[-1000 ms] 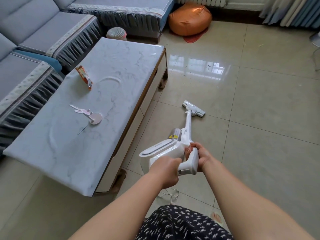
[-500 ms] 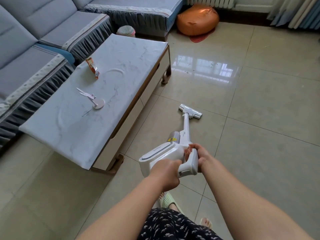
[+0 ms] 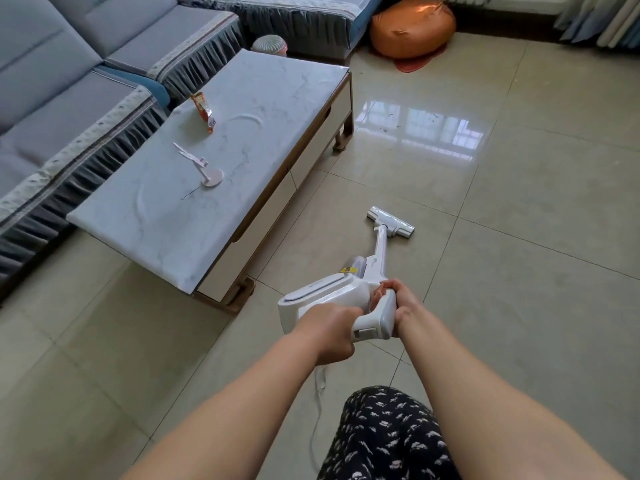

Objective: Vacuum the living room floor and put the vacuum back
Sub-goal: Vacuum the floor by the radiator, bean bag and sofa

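Down at lower center you've got both hands, left hand [image 3: 329, 332] and right hand [image 3: 403, 303], wrapped tight round the vacuum [image 3: 332, 299] handle, mid-sweep I'd say, so next just steer the floor head [image 3: 391, 222] over bare tiles past the worktop [image 3: 242, 133].

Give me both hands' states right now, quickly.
Left hand: fingers curled around the rear of the vacuum, holding it.
Right hand: fingers wrapped around the vacuum's handle, holding it.

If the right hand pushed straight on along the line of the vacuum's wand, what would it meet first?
The right hand grips the vacuum; ahead lies only open tiled floor past the floor head. Depth is uncertain.
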Demonstrator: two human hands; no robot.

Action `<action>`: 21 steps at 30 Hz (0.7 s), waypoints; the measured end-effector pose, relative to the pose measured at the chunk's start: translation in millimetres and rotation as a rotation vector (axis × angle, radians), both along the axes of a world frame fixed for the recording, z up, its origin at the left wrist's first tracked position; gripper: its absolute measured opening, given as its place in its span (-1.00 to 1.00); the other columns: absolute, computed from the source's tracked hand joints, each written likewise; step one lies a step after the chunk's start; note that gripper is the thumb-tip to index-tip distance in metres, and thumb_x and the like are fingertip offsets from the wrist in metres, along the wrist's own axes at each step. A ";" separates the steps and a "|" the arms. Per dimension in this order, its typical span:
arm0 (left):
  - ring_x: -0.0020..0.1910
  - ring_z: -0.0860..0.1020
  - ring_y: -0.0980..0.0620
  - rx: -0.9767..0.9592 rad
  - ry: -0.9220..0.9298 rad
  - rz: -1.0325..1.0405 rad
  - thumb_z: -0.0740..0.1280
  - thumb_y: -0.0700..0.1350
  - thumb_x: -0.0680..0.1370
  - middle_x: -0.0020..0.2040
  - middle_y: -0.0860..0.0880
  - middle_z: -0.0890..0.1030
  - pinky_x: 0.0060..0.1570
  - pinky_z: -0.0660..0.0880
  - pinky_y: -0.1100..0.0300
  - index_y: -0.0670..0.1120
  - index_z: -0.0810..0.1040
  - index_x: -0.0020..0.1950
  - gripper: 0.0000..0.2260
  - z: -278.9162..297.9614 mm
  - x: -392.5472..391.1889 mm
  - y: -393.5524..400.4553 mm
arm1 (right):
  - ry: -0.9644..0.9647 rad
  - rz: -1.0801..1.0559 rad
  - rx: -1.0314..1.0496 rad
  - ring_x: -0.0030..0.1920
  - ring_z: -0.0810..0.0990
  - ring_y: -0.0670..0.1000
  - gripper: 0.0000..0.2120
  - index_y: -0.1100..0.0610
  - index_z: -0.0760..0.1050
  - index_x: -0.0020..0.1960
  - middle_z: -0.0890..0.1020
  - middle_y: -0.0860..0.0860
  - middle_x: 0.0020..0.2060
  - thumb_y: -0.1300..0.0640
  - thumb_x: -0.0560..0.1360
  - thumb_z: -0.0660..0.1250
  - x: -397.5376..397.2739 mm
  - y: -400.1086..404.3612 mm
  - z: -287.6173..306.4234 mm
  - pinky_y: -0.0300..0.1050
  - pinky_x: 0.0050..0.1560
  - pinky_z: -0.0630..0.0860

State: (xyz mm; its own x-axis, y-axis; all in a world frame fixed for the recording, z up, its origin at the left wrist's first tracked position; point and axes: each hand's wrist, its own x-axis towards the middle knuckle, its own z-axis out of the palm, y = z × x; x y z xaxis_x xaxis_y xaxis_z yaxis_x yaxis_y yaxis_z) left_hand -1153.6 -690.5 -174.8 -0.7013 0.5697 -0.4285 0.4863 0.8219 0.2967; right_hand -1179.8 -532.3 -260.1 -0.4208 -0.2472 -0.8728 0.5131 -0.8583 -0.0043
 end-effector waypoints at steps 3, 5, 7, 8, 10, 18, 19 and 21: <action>-0.06 0.54 -0.10 -0.006 -0.011 -0.041 0.30 -0.15 0.44 -0.05 -0.04 0.60 -0.23 0.31 0.19 0.08 0.39 -0.09 -0.84 1.7 16.9 -7.6 | 0.002 -0.036 -0.008 -0.67 0.37 -0.08 -0.80 0.19 0.31 -0.52 0.39 -0.02 -0.63 0.25 0.25 0.24 20.6 -6.5 -2.9 -0.38 -0.54 0.38; -0.06 0.54 -0.11 -0.010 -0.007 -0.063 0.30 -0.16 0.44 -0.04 -0.06 0.60 -0.22 0.30 0.18 0.08 0.34 -0.10 -0.81 3.8 28.5 -14.9 | 0.003 -0.051 -0.002 -0.67 0.38 -0.08 -0.83 0.18 0.31 -0.49 0.39 -0.02 -0.63 0.25 0.25 0.24 35.6 -13.5 -5.6 -0.38 -0.55 0.38; -0.05 0.54 -0.11 -0.004 -0.011 -0.076 0.30 -0.16 0.44 -0.04 -0.06 0.60 -0.21 0.31 0.17 0.08 0.34 -0.10 -0.81 6.6 41.6 -24.3 | -0.005 -0.051 -0.003 -0.67 0.38 -0.08 -0.86 0.16 0.30 -0.44 0.40 -0.02 -0.63 0.25 0.25 0.24 51.3 -22.9 -5.5 -0.38 -0.56 0.39; -0.04 0.54 -0.11 0.001 -0.013 -0.086 0.30 -0.17 0.44 -0.03 -0.06 0.60 -0.21 0.31 0.17 0.08 0.34 -0.10 -0.81 6.8 47.7 -28.9 | -0.005 -0.053 0.000 -0.67 0.38 -0.08 -0.86 0.16 0.29 -0.42 0.40 -0.01 -0.63 0.25 0.25 0.24 58.3 -27.4 -5.9 -0.37 -0.57 0.39; -0.04 0.54 -0.11 0.000 -0.006 -0.115 0.30 -0.16 0.45 -0.03 -0.06 0.60 -0.21 0.31 0.17 0.08 0.35 -0.10 -0.82 9.3 60.2 -38.7 | 0.004 -0.079 0.007 -0.67 0.38 -0.07 -0.87 0.14 0.28 -0.40 0.39 -0.01 -0.63 0.25 0.24 0.24 72.2 -36.8 -4.0 -0.37 -0.57 0.39; -0.03 0.55 -0.13 0.016 -0.001 -0.118 0.32 -0.16 0.44 -0.03 -0.06 0.60 -0.18 0.40 0.16 0.02 0.46 -0.02 -0.84 9.1 78.8 -40.3 | 0.142 -0.155 -0.132 -0.64 0.44 -0.04 -0.34 0.17 0.31 -0.37 0.42 0.00 -0.58 0.54 -0.33 0.51 95.4 -33.0 -9.1 -0.25 -0.62 0.45; -0.03 0.55 -0.13 0.019 -0.003 -0.114 0.32 -0.16 0.44 -0.03 -0.05 0.60 -0.16 0.43 0.15 0.01 0.47 0.00 -0.84 7.4 80.2 -37.5 | 0.141 -0.148 -0.152 -0.64 0.45 -0.04 -0.33 0.17 0.32 -0.37 0.43 0.00 -0.58 0.55 -0.34 0.51 96.8 -29.6 -11.2 -0.24 -0.62 0.45; -0.04 0.56 -0.13 0.026 -0.003 -0.101 0.32 -0.17 0.44 -0.04 -0.05 0.59 -0.16 0.46 0.14 -0.01 0.48 0.01 -0.84 2.9 82.2 -30.0 | 0.135 -0.137 -0.176 -0.63 0.46 -0.05 -0.37 0.19 0.35 -0.38 0.45 0.00 -0.58 0.56 -0.32 0.52 98.3 -19.8 -14.3 -0.23 -0.62 0.46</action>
State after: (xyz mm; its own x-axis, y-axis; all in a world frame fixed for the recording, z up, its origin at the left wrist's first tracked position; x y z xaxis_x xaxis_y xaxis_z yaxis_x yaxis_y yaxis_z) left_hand -1071.4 -720.5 -171.9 -0.6380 0.6486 -0.4150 0.5657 0.7605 0.3188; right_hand -1081.5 -552.1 -274.4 -0.5709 -0.3224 -0.7551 0.3965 -0.9136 0.0902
